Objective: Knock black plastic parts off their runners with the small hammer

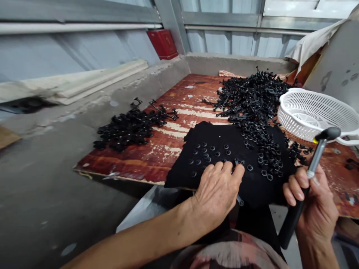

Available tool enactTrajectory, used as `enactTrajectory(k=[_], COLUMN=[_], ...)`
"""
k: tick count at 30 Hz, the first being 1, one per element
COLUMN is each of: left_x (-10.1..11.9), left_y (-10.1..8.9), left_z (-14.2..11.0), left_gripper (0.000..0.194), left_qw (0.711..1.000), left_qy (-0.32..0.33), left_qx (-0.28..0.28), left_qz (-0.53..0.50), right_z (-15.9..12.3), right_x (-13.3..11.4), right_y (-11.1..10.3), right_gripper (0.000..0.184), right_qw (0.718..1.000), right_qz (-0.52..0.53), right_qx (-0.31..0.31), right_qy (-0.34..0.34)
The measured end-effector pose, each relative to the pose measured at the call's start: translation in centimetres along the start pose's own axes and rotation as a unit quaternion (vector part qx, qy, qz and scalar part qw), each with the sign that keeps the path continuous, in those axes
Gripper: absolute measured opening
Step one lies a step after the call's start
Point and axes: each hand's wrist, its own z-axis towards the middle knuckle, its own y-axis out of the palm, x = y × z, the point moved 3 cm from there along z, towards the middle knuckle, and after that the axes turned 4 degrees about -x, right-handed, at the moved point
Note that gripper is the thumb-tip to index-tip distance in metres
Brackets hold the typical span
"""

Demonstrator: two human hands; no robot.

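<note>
Ribbed, pale metal walls (84, 56) meet at the far corner in the head view, above a rough grey concrete ledge (157, 76) on which a glossy red box (165, 45) stands. Below lies a wooden table (179, 87), its red-brown coating streaked and worn through to paler bands. A large heap of black parts (252, 93), slender bars with round ends, is spread over the far right of the table, spilling down onto a matte black cloth (179, 170) at the near edge. A smaller heap (126, 130) of similar black parts lies at the left edge. Just right of the large heap sits a round white plastic basket (291, 119) with slotted walls. Small dark rings (217, 153) lie scattered on the cloth, just beyond the left hand (218, 192). Its fingers curl downward over the cloth, at a dark part (240, 201) whose round end shows beside the palm; the fingertips are hidden, so whether they pinch it cannot be told. At the near right, the right hand (316, 203) closes its fingers around a hammer-like tool (317, 158), held tilted with its rounded black head up, its smooth metal shaft in the middle and its black grip pointing down.
</note>
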Motion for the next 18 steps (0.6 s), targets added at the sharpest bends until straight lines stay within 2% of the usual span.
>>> enactTrajectory(k=[5,9,11,15,18], left_x=[0.2,0.6,0.9,1.3,1.2], left_y=[0.8,1.4,1.9,3.0,3.6], left_z=[0.1,-0.2,-0.3,-0.5,-0.4], left_gripper=[0.021,0.022,0.026,0.036,0.039], left_qw=[0.998,0.99,0.985,0.974,0.956], left_qy=[-0.035,-0.07,-0.084,-0.096,-0.111], left_qx=[-0.006,0.009,0.04,0.118,0.18], left_qz=[-0.057,-0.12,-0.143,-0.171,-0.205], right_z=[-1.9,-2.3,-1.4,1.5,2.1], right_x=[-0.8,-0.8,-0.2,1.1,1.7], right_y=[-1.3,-2.2,-1.9,-0.1,1.0], right_gripper=[0.016,0.021,0.026,0.031,0.031], right_qw=[0.997,0.984,0.978,0.981,0.984], right_qz=[-0.062,-0.166,-0.195,-0.182,-0.169], right_qx=[0.045,0.044,0.016,-0.033,-0.049], right_qy=[-0.007,0.055,0.076,0.049,0.042])
